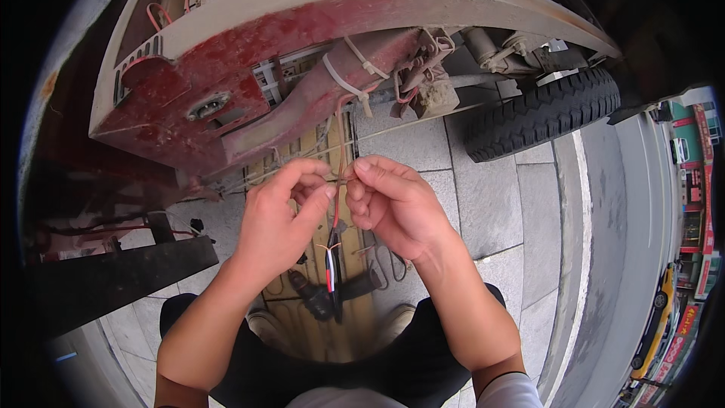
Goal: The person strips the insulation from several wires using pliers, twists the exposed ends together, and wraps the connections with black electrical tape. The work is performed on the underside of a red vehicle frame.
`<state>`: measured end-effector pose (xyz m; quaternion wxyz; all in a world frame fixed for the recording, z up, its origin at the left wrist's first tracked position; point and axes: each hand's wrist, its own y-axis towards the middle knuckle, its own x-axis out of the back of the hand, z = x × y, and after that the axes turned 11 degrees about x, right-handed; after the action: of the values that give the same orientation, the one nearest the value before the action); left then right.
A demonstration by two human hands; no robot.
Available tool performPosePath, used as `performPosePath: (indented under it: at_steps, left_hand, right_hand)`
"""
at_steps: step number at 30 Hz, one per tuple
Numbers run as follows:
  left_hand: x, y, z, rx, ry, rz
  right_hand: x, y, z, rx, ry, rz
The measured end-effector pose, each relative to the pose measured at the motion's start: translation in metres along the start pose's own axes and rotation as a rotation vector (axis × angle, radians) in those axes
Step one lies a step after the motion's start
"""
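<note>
A thin reddish cable hangs down from the red metal vehicle frame, between my two hands. My left hand is closed in a pinch, thumb and index fingertip at the cable. Opposite it, my right hand pinches the same cable slightly higher, its other fingers curled. Below my fingers the cable ends in a dark sheath, where red, white and blue wires and fine copper-coloured strands show. White zip ties wrap the frame's beam above. My fingertips partly hide the pinched stretch.
A dark drill-like tool lies on the yellowish slats between my feet, beside a looped cord. A black tyre stands right, on grey paving. A dark metal bar juts in at left. Beyond the kerb is a road.
</note>
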<state>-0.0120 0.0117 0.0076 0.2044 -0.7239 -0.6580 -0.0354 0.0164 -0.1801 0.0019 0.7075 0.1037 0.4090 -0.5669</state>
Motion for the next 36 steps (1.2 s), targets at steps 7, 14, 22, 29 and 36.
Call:
performPosePath:
  at_steps: [7, 14, 22, 29, 36]
  left_hand:
    - [-0.011, 0.018, -0.020, -0.455, 0.060, -0.159]
    - [-0.017, 0.025, -0.020, -0.613, 0.140, -0.191]
    - [-0.014, 0.028, -0.016, -0.586, 0.122, -0.115]
    - [-0.011, 0.026, -0.004, -0.112, -0.366, 0.151]
    - [-0.016, 0.025, 0.003, -0.068, -0.391, 0.132]
  right_hand:
    - [-0.001, 0.000, 0.018, 0.076, -0.041, 0.088]
    - [0.006, -0.001, 0.019, 0.095, -0.070, 0.079]
    - [0.010, 0.000, 0.014, 0.020, 0.025, 0.085]
    - [0.010, 0.001, 0.011, -0.046, 0.115, 0.096]
    - [0.007, -0.005, 0.006, -0.035, 0.010, 0.073]
